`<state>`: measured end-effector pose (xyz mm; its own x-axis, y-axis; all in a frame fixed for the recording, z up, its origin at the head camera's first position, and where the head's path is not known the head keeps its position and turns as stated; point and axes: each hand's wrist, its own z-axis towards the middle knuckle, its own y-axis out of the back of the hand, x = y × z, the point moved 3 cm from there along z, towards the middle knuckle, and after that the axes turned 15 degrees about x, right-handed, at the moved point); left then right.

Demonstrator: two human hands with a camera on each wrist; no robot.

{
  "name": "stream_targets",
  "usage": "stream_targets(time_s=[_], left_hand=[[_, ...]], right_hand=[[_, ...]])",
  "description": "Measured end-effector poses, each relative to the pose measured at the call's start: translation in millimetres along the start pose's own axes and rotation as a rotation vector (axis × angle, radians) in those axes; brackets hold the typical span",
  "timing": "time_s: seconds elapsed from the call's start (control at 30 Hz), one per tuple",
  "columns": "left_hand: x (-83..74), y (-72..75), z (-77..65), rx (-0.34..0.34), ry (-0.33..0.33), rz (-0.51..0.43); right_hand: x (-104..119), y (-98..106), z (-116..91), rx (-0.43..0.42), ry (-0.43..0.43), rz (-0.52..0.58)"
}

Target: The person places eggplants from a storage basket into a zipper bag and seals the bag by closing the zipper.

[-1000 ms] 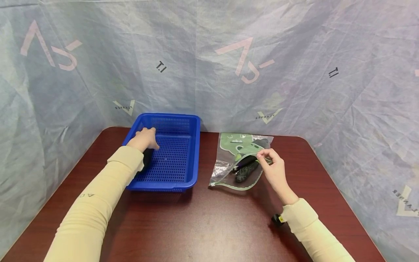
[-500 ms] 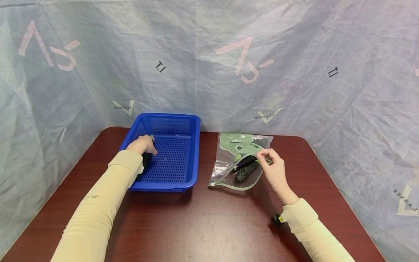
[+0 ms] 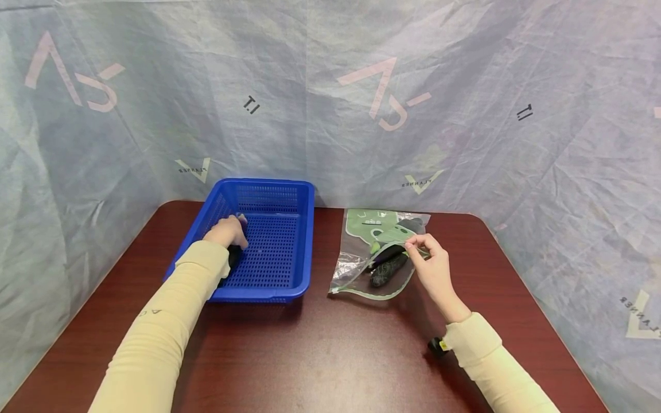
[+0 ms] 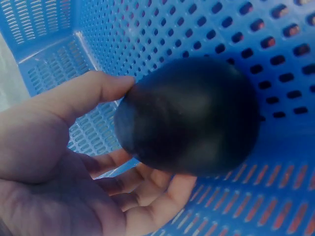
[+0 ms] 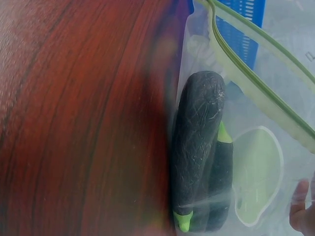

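Inside the blue basket (image 3: 270, 294), my left hand (image 3: 226, 233) grips a dark eggplant (image 4: 192, 118) lying by the left wall. In the left wrist view the thumb touches its near end and the curled fingers pass beneath it. My right hand (image 3: 432, 265) pinches the rim of a clear zip bag (image 3: 342, 269) with a green cartoon print, lifting its mouth apart. Two dark eggplants with green stems lie in the bag: a front eggplant (image 5: 199, 132) and a rear eggplant (image 5: 221, 172), partly covered. The right fingers (image 5: 304, 209) show only at the view's edge.
A dark red wooden table (image 3: 320, 355) bears everything. Grey printed cloth (image 3: 330, 115) hangs close behind the basket and bag and along both sides. The basket stands left of the bag with a gap of table between them. A small slider (image 3: 334, 290) sits at the bag's near left corner.
My left hand has lowered toward the near part of the basket and closed round the eggplant. The basket's left rim shows more. My right hand and the bag have stayed put.
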<state>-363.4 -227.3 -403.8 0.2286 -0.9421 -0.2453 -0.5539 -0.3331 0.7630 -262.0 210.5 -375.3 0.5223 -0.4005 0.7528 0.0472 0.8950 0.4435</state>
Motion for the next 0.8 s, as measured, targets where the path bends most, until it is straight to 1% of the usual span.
stream_targets(time_s=[0.33, 0.53, 0.8], left_hand=[[-0.4, -2.2, 1.5, -0.047, 0.016, -0.013], [-1.0, -2.6, 2.4, -0.039, 0.020, -0.020], [-2.8, -3.3, 3.1, -0.035, 0.021, 0.002]], right_hand=[[-0.6, 0.2, -0.3, -0.006, -0.003, 0.005], [0.2, 0.2, 0.1, -0.005, -0.003, 0.018], [2.1, 0.6, 1.5, -0.012, -0.001, 0.013]])
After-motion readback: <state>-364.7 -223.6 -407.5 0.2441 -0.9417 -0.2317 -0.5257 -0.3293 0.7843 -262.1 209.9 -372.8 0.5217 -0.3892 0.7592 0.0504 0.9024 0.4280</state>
